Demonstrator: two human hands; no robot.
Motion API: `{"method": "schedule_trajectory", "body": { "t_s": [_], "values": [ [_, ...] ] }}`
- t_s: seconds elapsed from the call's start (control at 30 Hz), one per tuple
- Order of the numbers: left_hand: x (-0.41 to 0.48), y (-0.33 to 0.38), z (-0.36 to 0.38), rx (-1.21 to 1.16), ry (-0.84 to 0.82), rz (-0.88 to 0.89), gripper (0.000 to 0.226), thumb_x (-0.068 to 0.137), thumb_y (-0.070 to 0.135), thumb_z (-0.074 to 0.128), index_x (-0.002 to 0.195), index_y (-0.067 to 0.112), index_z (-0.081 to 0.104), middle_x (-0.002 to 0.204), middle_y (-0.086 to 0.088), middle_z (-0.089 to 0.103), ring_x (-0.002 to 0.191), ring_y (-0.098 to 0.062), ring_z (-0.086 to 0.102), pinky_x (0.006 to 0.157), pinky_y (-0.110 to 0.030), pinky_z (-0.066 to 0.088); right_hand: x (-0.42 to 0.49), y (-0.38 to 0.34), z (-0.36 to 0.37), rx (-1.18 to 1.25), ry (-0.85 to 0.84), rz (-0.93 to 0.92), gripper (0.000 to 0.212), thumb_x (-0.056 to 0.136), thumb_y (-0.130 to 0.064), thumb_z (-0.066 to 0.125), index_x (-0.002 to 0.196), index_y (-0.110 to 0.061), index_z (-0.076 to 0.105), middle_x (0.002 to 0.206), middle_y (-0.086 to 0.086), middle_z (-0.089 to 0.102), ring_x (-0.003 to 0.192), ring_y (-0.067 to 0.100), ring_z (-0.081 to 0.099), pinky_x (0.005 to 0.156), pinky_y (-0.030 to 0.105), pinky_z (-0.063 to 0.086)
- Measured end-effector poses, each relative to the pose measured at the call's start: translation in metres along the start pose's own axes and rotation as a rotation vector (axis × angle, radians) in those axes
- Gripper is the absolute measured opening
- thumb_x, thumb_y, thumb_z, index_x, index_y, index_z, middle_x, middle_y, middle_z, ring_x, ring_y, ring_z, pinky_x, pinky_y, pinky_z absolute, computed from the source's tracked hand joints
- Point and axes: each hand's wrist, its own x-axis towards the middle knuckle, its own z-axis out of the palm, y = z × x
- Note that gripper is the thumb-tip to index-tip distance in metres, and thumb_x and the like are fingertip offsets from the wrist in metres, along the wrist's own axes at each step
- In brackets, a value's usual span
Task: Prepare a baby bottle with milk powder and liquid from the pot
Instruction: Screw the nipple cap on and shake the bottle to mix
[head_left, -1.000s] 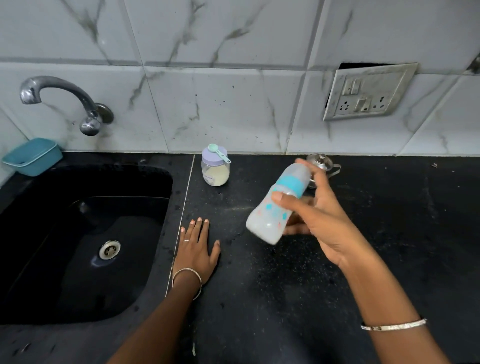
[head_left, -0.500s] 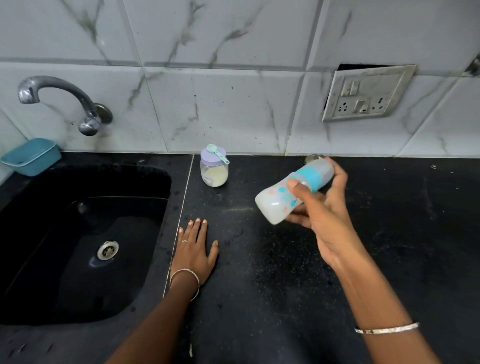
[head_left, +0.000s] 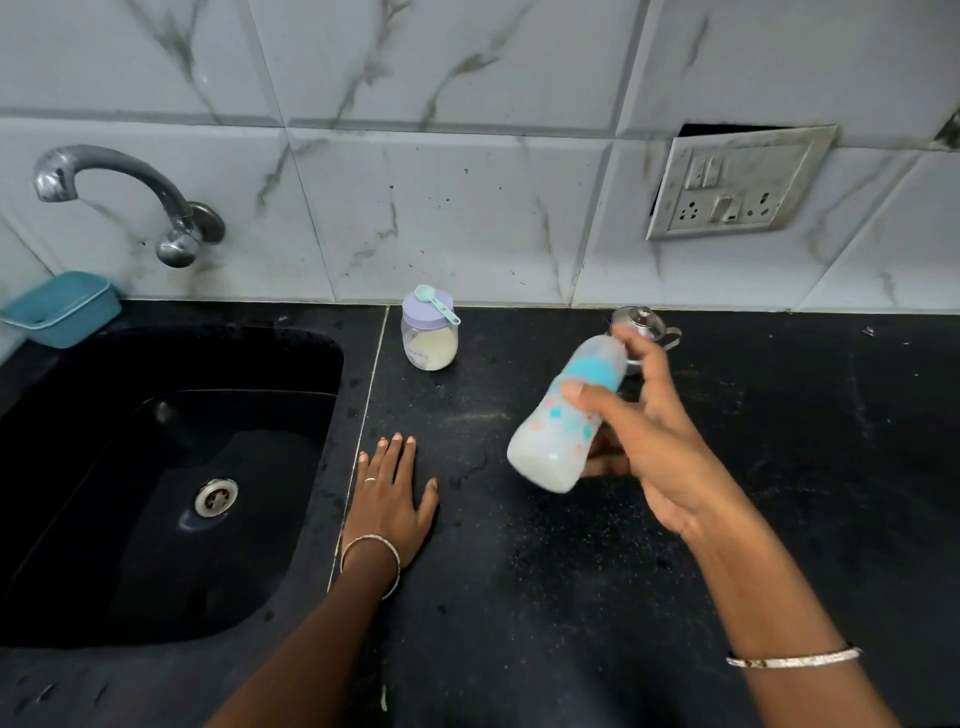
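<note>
The person wears a silver left bangle (head_left: 370, 537), right bangle (head_left: 792, 660), thin ring (head_left: 369, 480)

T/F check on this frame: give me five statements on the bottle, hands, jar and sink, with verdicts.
1. The right hand holds the baby bottle tilted above the counter. True.
2. The left hand holds the jar. False: it lies flat on the counter, apart from the jar.
3. A scoop lies on the jar's lid. True.
4. The jar stands in the sink. False: it stands on the counter by the wall, right of the sink.
5. The baby bottle is empty. False: whitish liquid shows in it.
</note>
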Motion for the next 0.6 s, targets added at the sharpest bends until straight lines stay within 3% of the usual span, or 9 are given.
{"method": "schedule_trajectory", "body": {
  "t_s": [0.1, 0.23, 0.37, 0.43, 0.5, 0.6],
  "values": [
    [0.0, -0.001, 0.0, 0.013, -0.002, 0.009, 0.064, 0.101, 0.042, 0.043, 0.154, 0.01, 0.032, 0.161, -0.009, 0.032, 0.153, -0.026, 0.021, 0.127, -0.043, 0.008, 0.005, 0.004, 0.0, 0.087, 0.104, -0.075, 0.07, 0.09, -0.018, 0.079, 0.139, -0.052, 0.042, 0.099, -0.007, 0.075, 0.084, 0.013, 0.079, 0.059, 0.032, 0.062],
    [0.0, -0.001, 0.0, 0.019, -0.006, 0.005, 0.064, 0.1, 0.042, 0.046, 0.155, 0.01, 0.032, 0.162, -0.009, 0.031, 0.153, -0.025, 0.021, 0.127, -0.043, 0.007, -0.001, -0.003, -0.002, -0.077, -0.071, 0.002, 0.077, 0.072, -0.034, 0.09, 0.132, -0.06, 0.05, 0.092, 0.0, 0.08, 0.078, 0.018, 0.079, 0.054, 0.031, 0.06],
    [0.001, -0.001, 0.001, 0.017, -0.01, 0.008, 0.064, 0.101, 0.042, 0.046, 0.155, 0.01, 0.031, 0.162, -0.009, 0.031, 0.153, -0.025, 0.02, 0.127, -0.043, 0.007, 0.003, -0.002, -0.003, 0.108, 0.086, -0.054, 0.074, 0.088, -0.022, 0.081, 0.141, -0.056, 0.042, 0.12, 0.003, 0.064, 0.086, 0.016, 0.08, 0.061, 0.033, 0.063],
    [0.001, 0.0, 0.0, 0.012, -0.004, 0.006, 0.064, 0.101, 0.041, 0.047, 0.155, 0.01, 0.032, 0.162, -0.01, 0.031, 0.153, -0.026, 0.021, 0.127, -0.044, 0.008, 0.001, -0.002, -0.003, 0.013, 0.001, -0.03, 0.076, 0.083, -0.027, 0.085, 0.138, -0.06, 0.045, 0.117, 0.008, 0.068, 0.088, 0.019, 0.08, 0.061, 0.034, 0.063],
    [0.001, 0.0, -0.001, 0.005, -0.008, 0.003, 0.064, 0.1, 0.041, 0.047, 0.155, 0.01, 0.032, 0.162, -0.01, 0.031, 0.153, -0.026, 0.021, 0.127, -0.044, 0.008, -0.005, -0.002, -0.002, -0.06, -0.098, 0.019, 0.078, 0.072, -0.036, 0.09, 0.132, -0.065, 0.05, 0.1, 0.009, 0.078, 0.086, 0.023, 0.08, 0.06, 0.034, 0.062],
    [0.0, 0.0, -0.001, 0.014, -0.013, 0.004, 0.065, 0.101, 0.043, 0.044, 0.156, 0.012, 0.029, 0.163, -0.008, 0.028, 0.154, -0.024, 0.018, 0.127, -0.042, 0.005, -0.004, 0.004, 0.001, 0.052, 0.035, -0.018, 0.071, 0.083, -0.027, 0.085, 0.135, -0.058, 0.048, 0.104, 0.007, 0.077, 0.081, 0.017, 0.079, 0.059, 0.032, 0.062]
  ]
}}
